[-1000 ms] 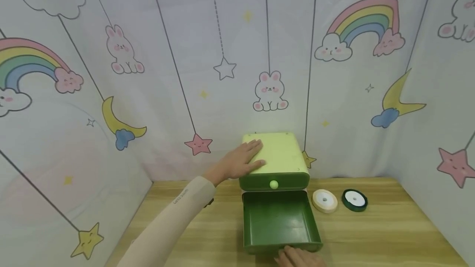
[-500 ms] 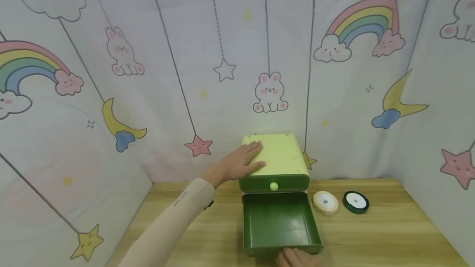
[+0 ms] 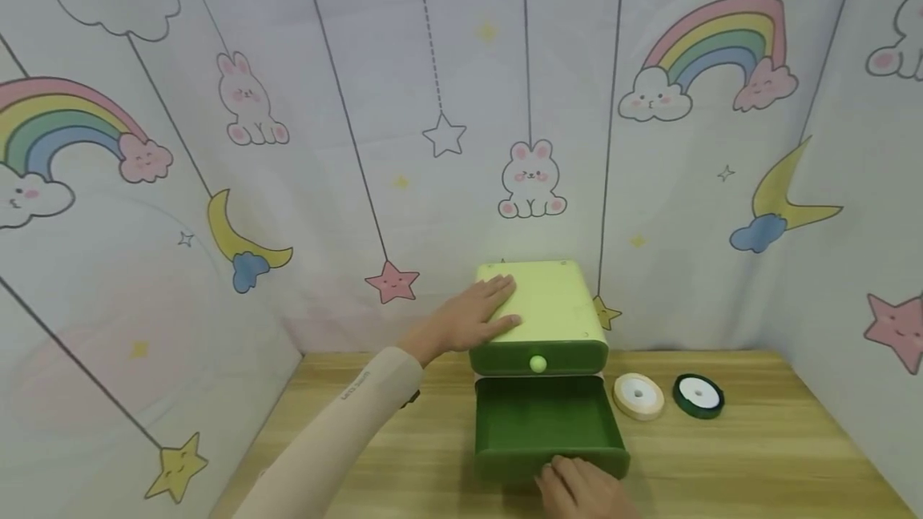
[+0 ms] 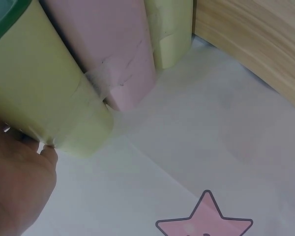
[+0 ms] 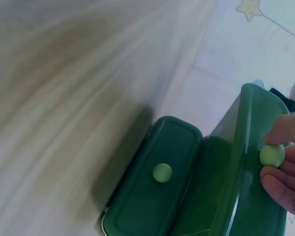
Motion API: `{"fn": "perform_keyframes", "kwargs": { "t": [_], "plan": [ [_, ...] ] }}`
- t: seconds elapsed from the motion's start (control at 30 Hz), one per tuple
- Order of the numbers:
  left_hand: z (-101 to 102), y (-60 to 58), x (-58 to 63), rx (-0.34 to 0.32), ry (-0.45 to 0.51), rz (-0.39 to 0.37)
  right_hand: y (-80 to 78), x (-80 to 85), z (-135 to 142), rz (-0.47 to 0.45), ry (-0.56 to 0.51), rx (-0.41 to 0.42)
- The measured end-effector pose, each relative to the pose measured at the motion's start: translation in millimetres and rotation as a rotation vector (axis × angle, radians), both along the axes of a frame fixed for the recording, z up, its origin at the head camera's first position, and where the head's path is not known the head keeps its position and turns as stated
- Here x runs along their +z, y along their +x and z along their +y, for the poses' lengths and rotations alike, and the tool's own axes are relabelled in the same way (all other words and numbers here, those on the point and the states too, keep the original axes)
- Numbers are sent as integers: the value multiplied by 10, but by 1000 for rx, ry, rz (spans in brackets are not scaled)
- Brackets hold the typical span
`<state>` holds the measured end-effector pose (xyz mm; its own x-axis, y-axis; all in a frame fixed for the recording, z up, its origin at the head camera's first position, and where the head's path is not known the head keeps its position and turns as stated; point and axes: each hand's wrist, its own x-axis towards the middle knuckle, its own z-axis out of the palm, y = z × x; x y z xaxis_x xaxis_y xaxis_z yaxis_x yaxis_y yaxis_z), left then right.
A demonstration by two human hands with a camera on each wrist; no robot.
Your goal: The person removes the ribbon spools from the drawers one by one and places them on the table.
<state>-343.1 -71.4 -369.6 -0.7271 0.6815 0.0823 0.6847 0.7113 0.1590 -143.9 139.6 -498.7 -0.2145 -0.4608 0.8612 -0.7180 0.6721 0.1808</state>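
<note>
A small drawer cabinet [image 3: 548,303] with a pale yellow-green top stands against the back wall. On that top my left hand [image 3: 469,317] rests with its fingers straight. Below the shut upper drawer [image 3: 497,358], a dark green drawer [image 3: 505,464] sticks out; the part of its inside that shows holds nothing. My right hand [image 3: 584,491] is at its front. The right wrist view shows thumb and fingers pinching this drawer's round light green knob [image 5: 272,156]. Another shut drawer [image 5: 142,206] with its own knob lies beneath. Yellow and pink casing sections [image 4: 103,44] appear in the left wrist view.
Two ribbon spools, one cream [image 3: 638,396] and one dark green [image 3: 699,396], lie on the wooden table [image 3: 750,455] right of the cabinet. Printed cloth walls [image 3: 346,183] enclose the table at the back and both sides.
The pulled-out drawer has slid partway back toward the cabinet, with my right hand moving along at its knob. My left hand keeps its place on top. The head view has shifted slightly.
</note>
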Motion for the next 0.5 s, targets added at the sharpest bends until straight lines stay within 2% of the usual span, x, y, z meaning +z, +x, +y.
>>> {"fn": "perform_keyframes", "kwargs": {
  "t": [0.23, 0.5],
  "plan": [
    [16, -5, -8, 5, 3, 3, -108, 91, 10, 62, -38, 32],
    [2, 2, -7, 8, 3, 11, -177, 134, -14, 73, -13, -20]
  ]
}}
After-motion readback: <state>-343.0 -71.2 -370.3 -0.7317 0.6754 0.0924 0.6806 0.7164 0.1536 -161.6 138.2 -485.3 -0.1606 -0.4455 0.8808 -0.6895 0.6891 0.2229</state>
